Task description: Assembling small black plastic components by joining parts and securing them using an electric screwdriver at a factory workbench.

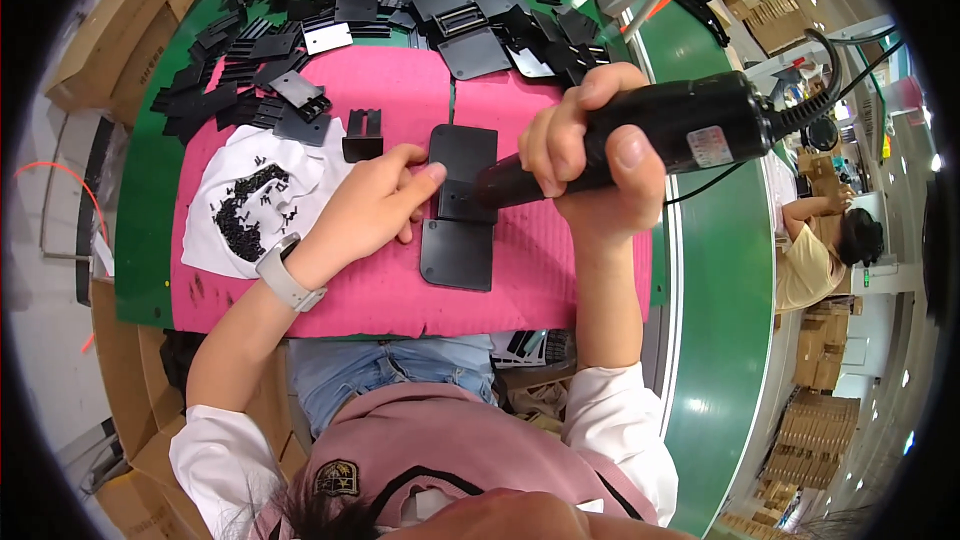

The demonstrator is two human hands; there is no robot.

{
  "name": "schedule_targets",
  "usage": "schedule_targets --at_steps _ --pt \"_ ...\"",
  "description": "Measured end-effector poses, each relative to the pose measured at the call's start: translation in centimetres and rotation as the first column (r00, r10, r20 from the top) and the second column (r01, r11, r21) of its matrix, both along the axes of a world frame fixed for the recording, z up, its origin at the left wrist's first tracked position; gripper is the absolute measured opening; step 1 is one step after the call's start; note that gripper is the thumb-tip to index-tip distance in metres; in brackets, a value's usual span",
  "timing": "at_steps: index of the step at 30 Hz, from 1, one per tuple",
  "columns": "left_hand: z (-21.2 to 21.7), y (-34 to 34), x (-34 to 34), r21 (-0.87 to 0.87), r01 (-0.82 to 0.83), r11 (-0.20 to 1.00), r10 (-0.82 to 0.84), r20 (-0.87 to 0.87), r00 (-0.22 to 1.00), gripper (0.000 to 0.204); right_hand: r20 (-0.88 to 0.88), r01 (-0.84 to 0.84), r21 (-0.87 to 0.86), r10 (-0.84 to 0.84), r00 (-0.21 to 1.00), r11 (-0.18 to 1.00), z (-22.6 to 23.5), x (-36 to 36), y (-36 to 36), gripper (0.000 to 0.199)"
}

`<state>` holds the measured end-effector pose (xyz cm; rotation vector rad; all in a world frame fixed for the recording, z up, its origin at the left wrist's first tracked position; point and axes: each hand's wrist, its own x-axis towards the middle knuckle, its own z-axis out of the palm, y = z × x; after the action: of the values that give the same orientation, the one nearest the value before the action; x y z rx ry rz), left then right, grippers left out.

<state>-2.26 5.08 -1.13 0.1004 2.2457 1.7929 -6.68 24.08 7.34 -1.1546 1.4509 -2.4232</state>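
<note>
A black electric screwdriver (690,125) lies in my right hand (600,150), its fingers and thumb wrapped around the body. The tool's tip end reaches down to the left, over the middle of a black plastic bracket (465,155) with two flat plates. My left hand (375,198) grips the bracket's left edge with its fingertips, holding it on the pink mat (540,270). The tip and the spot beneath it are hidden by the tool. Left of the bracket is a white cloth (215,180) bearing a pile of small black screws (240,225). A small black part (364,135) stands just beyond my left hand.
Many loose black plastic parts (270,45) are heaped along the far side of the green table (145,270). The screwdriver's cable (810,105) runs off to the right. Cardboard boxes (120,30) stand at the left. Another person (825,250) is at the far right.
</note>
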Motion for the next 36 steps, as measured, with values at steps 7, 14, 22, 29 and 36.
schedule_targets --at_steps 7,14,22,29,36 --pt "0.2 0.7 -0.4 0.042 0.081 0.996 -0.083 0.067 0.994 0.037 0.022 0.078 0.098 -0.081 0.997 0.992 -0.4 0.2 -1.2 0.033" --pt "-1.0 0.9 -0.6 0.179 0.017 0.984 -0.034 0.088 0.996 0.025 -0.067 0.021 0.218 -0.006 0.998 0.976 -0.4 -0.3 -2.9 0.032" --pt "-1.2 0.8 -0.3 0.168 0.026 0.986 -0.033 0.038 0.999 0.023 -0.069 -0.043 0.181 0.057 0.996 0.983 -1.0 -0.5 -3.4 0.030" --pt "-1.3 1.3 -0.3 0.112 0.015 0.994 -0.012 -0.028 1.000 0.021 -0.050 -0.095 0.196 0.107 0.993 0.976 -0.5 -0.5 -2.7 0.031" --pt "-0.6 1.3 0.0 -0.053 -0.031 0.998 0.029 -0.032 0.999 0.034 -0.029 -0.076 0.127 0.081 0.996 0.989 -0.8 1.0 -1.9 0.037"
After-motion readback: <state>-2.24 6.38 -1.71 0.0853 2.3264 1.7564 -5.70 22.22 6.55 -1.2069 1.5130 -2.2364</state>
